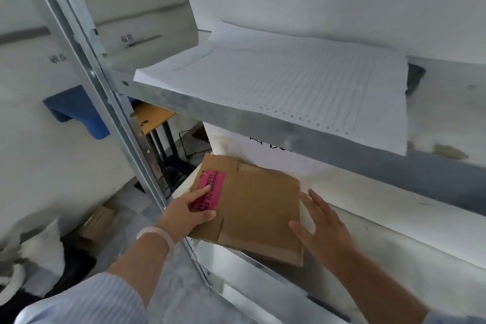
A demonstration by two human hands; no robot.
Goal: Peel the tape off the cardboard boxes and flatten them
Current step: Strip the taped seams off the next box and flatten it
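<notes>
cardboard box (252, 208), one, already flat, lies on the lower shelf (368, 205) of a metal rack, with its near left corner hanging past the shelf's front edge. the left hand (186, 214) reaches in from the left of the upright post (105, 92), wrist level, wearing a pale bracelet (160, 237). its grip holds the box's left edge: thumb and one finger lie on top over the single pink label (213, 184), and the other fingers are hidden, probably curled beneath. the right hand (323, 226) is flat and spread wide, palm down, holding nothing, its fingertips at the box's right edge. the box's far edge sits against a white carton (263, 150); bare shelf lies to the right of it. the upper shelf (236, 116) hangs close above and carries one stack of perforated paper (289, 81). two shelves and two hands show.
</notes>
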